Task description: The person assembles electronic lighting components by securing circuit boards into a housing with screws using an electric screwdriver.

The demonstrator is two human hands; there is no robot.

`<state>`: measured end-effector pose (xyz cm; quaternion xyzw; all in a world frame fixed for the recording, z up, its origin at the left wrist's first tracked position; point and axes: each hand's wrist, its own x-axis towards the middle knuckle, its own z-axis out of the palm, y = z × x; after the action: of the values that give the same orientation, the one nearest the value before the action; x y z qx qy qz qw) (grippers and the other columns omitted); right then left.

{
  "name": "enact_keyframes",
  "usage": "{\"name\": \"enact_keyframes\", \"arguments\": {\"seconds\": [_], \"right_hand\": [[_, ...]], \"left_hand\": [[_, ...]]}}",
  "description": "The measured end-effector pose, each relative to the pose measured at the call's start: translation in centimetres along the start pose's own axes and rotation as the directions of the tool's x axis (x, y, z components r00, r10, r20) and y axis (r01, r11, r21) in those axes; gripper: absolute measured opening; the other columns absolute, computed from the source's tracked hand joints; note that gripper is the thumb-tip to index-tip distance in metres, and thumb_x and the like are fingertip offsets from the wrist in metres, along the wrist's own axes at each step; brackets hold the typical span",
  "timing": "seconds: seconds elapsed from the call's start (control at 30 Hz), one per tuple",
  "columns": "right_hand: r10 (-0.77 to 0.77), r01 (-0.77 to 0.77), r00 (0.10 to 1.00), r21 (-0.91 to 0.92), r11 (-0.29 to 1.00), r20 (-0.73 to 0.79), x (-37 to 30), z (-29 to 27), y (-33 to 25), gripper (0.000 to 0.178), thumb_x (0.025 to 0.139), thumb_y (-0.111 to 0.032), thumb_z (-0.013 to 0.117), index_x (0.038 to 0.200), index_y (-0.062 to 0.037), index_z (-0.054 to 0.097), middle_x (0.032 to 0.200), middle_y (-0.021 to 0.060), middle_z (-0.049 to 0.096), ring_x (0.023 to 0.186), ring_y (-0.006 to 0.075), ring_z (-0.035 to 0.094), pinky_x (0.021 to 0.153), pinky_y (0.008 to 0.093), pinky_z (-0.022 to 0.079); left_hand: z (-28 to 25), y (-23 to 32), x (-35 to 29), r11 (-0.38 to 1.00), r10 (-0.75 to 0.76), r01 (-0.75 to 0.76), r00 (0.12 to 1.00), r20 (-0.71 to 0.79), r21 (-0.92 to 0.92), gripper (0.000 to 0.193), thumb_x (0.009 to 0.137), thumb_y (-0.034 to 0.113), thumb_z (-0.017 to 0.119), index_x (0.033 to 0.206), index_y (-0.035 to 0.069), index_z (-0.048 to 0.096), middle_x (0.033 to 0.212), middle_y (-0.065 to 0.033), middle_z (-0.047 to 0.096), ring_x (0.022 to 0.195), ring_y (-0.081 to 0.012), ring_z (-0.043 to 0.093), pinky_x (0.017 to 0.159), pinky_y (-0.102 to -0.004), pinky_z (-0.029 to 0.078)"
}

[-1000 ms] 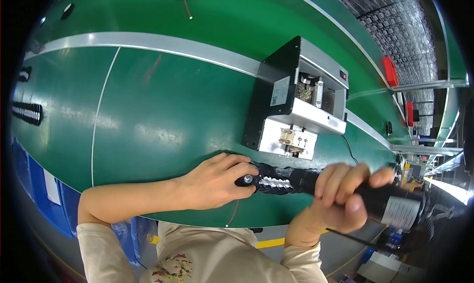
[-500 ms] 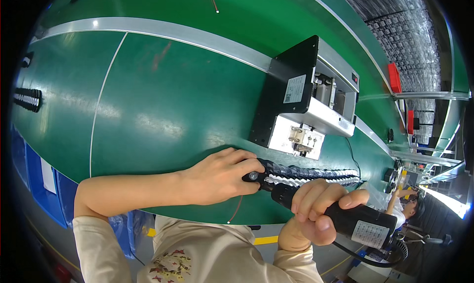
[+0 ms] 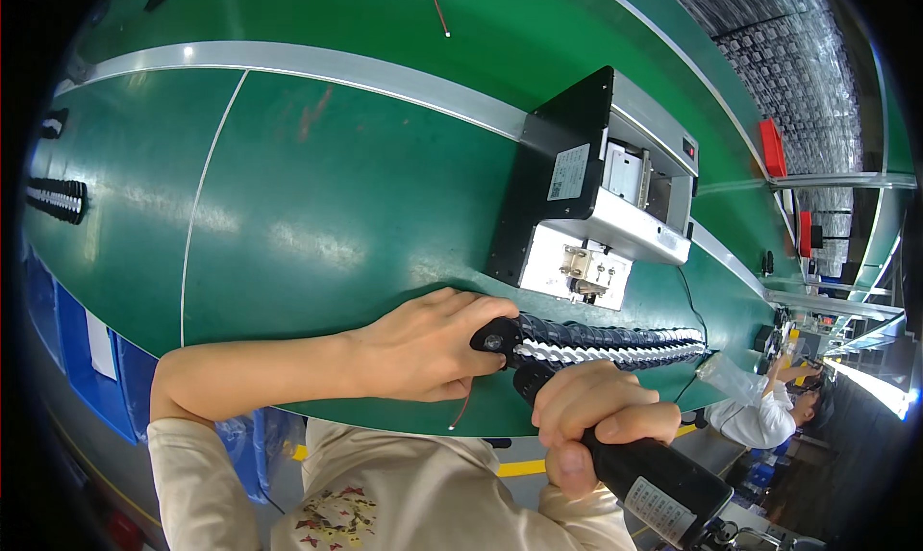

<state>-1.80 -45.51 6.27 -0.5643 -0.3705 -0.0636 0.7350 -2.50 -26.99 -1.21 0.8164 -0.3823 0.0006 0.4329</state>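
My left hand (image 3: 428, 349) is closed on a black plastic part (image 3: 492, 341) with a round screw-like spot on its face. The part sits at the near left end of a long row of nested black parts (image 3: 615, 344) with a white strip along it. A thin red wire (image 3: 462, 412) hangs below my left hand. In my right hand (image 3: 601, 421), the fingers wrap around a black electric screwdriver (image 3: 663, 493) with a white label. Its nose is beside the row, just right of the held part; I cannot tell whether the bit touches anything.
A black and silver screw feeder (image 3: 596, 186) stands just beyond the row. More black parts (image 3: 58, 200) lie at the far left of the green table (image 3: 317, 195). Blue bins (image 3: 91, 359) are below its left edge. Another person (image 3: 769, 416) works at the right.
My right hand has drawn the screwdriver toward me, its rear end swinging down and left; the nose has moved off the held part. My left hand has stayed nearly still on the part.
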Motion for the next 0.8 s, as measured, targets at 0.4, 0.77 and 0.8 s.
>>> {"name": "enact_keyframes", "arguments": {"seconds": [0.4, 0.77, 0.8], "right_hand": [[-0.213, 0.245, 0.962, 0.197, 0.949, -0.170, 1.5, -4.3, -3.7, 0.065, 0.078, -0.008, 0.069, 0.134, -0.0060, 0.038, 0.061, 0.0032, 0.056, 0.043, 0.0119, 0.055, 0.040, 0.0244, 0.050], [-0.227, 0.218, 0.963, -0.080, 0.973, -0.143, 0.1, -8.9, -3.1, 0.066, 0.078, -0.010, 0.070, 0.134, -0.0050, 0.035, 0.063, 0.0034, 0.055, 0.045, 0.0145, 0.055, 0.043, 0.0274, 0.051], [-0.215, 0.206, 0.970, -0.083, 0.975, -0.113, 0.2, -9.0, -3.2, 0.065, 0.078, -0.009, 0.069, 0.134, -0.0049, 0.036, 0.064, 0.0035, 0.055, 0.045, 0.0148, 0.055, 0.043, 0.0279, 0.052]], "left_hand": [[-4.3, 0.6, 0.4, 0.996, -0.059, 0.062, 0.997, 0.059, -0.065, 0.041, 0.060, 0.010, 0.074, 0.101, 0.013, 0.068, 0.121, -0.0077, 0.054, 0.114, -0.0294, 0.052, 0.095, -0.0422, 0.040], [-16.6, -11.0, 4.8, 0.848, -0.173, 0.435, 0.767, -0.617, 0.303, 0.055, 0.066, -0.015, 0.047, 0.117, 0.003, 0.056, 0.122, -0.0168, 0.056, 0.120, -0.0340, 0.052, 0.105, -0.0400, 0.038], [-16.9, -12.2, 6.8, 0.863, -0.203, 0.432, 0.770, -0.605, 0.260, 0.055, 0.067, -0.015, 0.046, 0.117, 0.003, 0.056, 0.124, -0.0175, 0.056, 0.121, -0.0340, 0.052, 0.105, -0.0405, 0.039]]}}
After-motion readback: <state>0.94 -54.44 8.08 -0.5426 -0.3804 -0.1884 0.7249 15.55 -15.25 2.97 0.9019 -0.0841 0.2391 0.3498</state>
